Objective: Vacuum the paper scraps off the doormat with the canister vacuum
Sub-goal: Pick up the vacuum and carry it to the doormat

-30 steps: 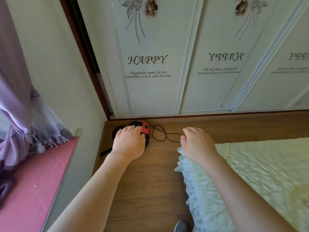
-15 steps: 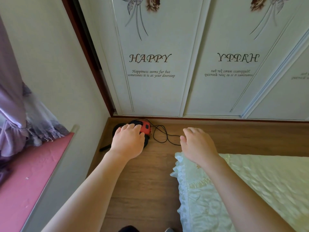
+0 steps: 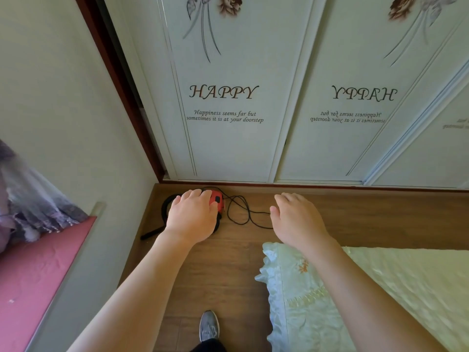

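Observation:
A small red and black canister vacuum [image 3: 217, 200] sits on the wooden floor in the corner by the wardrobe. Its black hose [image 3: 166, 208] curls to the left, and the nozzle end [image 3: 151, 234] points toward the wall. A black cord [image 3: 239, 210] lies in loops to its right. My left hand [image 3: 193, 215] hovers in front of the vacuum with fingers spread, hiding most of it. My right hand [image 3: 295, 219] is held out over the floor, fingers loosely apart and holding nothing. No doormat or paper scraps are in view.
White sliding wardrobe doors [image 3: 228, 123] printed HAPPY close off the far side. A bed with a pale green frilled cover [image 3: 380, 295] fills the right. A pink window ledge [image 3: 33, 280] and purple curtain [image 3: 30, 199] are on the left. My grey shoe [image 3: 208, 325] stands on the floor strip.
The view has tilted and shifted a little toward the wardrobe. Both hands hold nearly the same pose over the vacuum and cord. My shoe has come into view below.

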